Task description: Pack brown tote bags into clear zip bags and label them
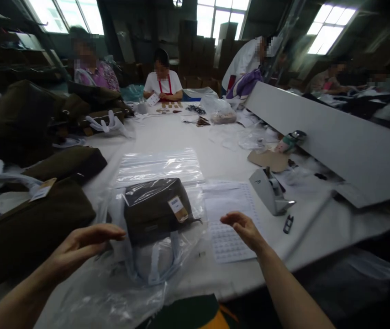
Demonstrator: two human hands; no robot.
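A dark olive bag (147,219) with a hang tag (178,209) lies inside a clear plastic bag (159,164) on the table in front of me. Its handle (154,260), wrapped in white, points towards me. My left hand (90,242) hovers at the plastic's left side, fingers stretched out and holding nothing; whether it touches the plastic I cannot tell. To the right of the bag, above a printed sheet of labels (227,244), my right hand (245,229) is held with its fingers loosely bent, thumb apart, nothing in it.
More olive bags (65,205) are piled along the left. Right of the sheet stand a tape dispenser (266,192) and small thread snips (288,224). A bottle (289,141) leans near a long white board (332,132). Across the table a person (162,84) handles tags.
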